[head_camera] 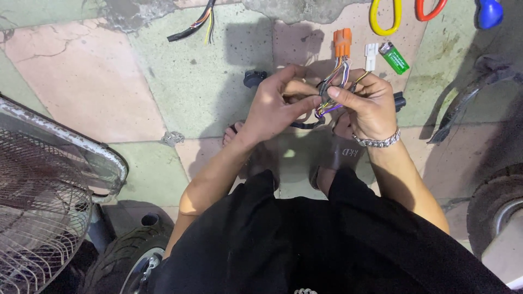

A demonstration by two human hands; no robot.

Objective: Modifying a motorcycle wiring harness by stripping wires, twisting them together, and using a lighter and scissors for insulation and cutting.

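We find the wire bundle (330, 90) held above the tiled floor (207, 81), left hand (278, 103) and right hand (364, 103) both pinched closed on it; we judge it light, limp, best gripped near the orange connector (342, 42)

Your hands hide where the wires (332, 92) join; the top edge crops the yellow loop (384, 20) and red loop (430, 10).
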